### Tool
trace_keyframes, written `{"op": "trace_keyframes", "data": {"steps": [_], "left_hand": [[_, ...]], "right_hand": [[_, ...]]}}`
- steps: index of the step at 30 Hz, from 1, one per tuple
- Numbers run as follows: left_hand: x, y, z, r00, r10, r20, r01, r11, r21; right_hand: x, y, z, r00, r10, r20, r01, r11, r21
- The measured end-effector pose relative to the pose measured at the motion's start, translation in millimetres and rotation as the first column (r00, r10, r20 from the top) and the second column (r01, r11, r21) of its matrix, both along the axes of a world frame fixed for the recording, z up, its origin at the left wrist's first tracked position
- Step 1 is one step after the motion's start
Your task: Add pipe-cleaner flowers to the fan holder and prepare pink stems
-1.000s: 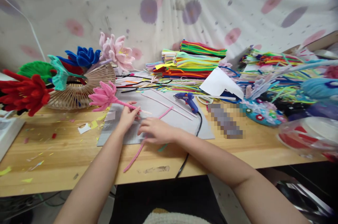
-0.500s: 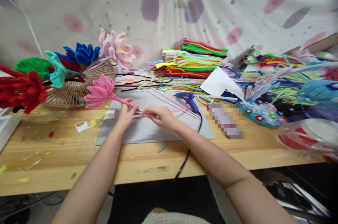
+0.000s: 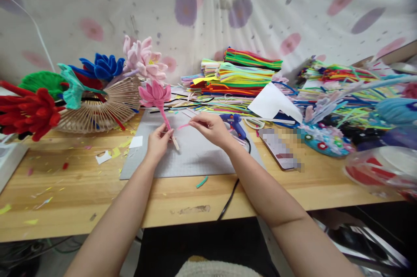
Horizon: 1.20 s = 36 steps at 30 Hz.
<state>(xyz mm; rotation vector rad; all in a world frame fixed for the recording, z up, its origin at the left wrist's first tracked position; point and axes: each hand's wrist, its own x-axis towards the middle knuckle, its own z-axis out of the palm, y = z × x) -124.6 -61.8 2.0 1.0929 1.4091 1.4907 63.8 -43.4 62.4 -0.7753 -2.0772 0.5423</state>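
A white plastic sheet (image 3: 215, 29) printed with pink and purple flowers hangs in folds across the whole back of the workspace. Before it runs a pale wooden table (image 3: 107, 201), its grain showing, with a scuffed patch near the front edge and litter strewn over its left part. A grey cutting mat (image 3: 202, 159) lies flat at the middle. Behind the mat rise stacked bundles of pipe cleaners (image 3: 244, 75) in many colours, with loose ones spread below. At left stands a ribbed bamboo fan (image 3: 97, 114), with a red chenille flower (image 3: 29, 111) and a blue chenille flower (image 3: 106, 67) about it.

Over the mat, the left hand (image 3: 159, 140) pinches the stem of a pink chenille flower (image 3: 155, 93), bloom up and tilted slightly left, the stem's pale lower end sticking out below the fingers. The right hand (image 3: 208, 127) pinches a pink pipe cleaner (image 3: 183, 126) between thumb and fingers, its tip just beside that stem; whether they touch, I cannot tell. A blue glue gun (image 3: 236, 125) lies just behind the right hand. Smallest are a teal offcut (image 3: 202, 182) in front of the mat and a red scrap (image 3: 65, 166) further left.
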Motion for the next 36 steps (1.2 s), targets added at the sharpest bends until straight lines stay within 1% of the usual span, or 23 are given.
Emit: {"op": "trace_keyframes", "data": {"steps": [3,7,11,16,19,23,25,28,30,36], "left_hand": [[2,-3,5.4,0.992,-0.062,0.108,0.067,0.997,-0.036],[4,-7,8.1,0.967,-0.137,0.214,0.156,0.985,-0.073],[7,-9,7.4,0.957,-0.170,0.235,0.201,0.973,-0.114],[11,-10,6.7,0.950,-0.202,0.237,0.241,0.959,-0.147],[12,-10,6.3,0.948,-0.216,0.235,0.253,0.957,-0.144],[12,-11,5.7,0.948,-0.214,0.236,0.252,0.957,-0.142],[13,-11,5.6,0.952,-0.201,0.231,0.236,0.962,-0.136],[14,-10,5.7,0.956,-0.190,0.222,0.220,0.968,-0.118],[15,-11,5.9,0.952,-0.202,0.232,0.233,0.966,-0.114],[17,-11,6.1,0.939,-0.213,0.269,0.257,0.956,-0.140]], "right_hand": [[1,3,-6.3,0.999,0.031,0.023,-0.031,0.999,-0.016],[3,8,-15.2,0.991,0.131,0.032,-0.126,0.984,-0.125],[6,14,-21.6,0.988,0.155,-0.017,-0.155,0.961,-0.229],[3,17,-26.5,0.976,0.215,0.022,-0.201,0.939,-0.279],[-2,16,-29.6,0.966,0.242,0.089,-0.212,0.942,-0.261],[-7,12,-31.4,0.955,0.231,0.184,-0.201,0.965,-0.167],[-9,9,-30.6,0.951,0.226,0.211,-0.197,0.969,-0.147],[-10,6,-28.7,0.949,0.220,0.224,-0.189,0.970,-0.153],[-12,5,-28.4,0.949,0.223,0.222,-0.189,0.968,-0.164],[-16,4,-34.4,0.941,0.235,0.244,-0.192,0.963,-0.186]]}}
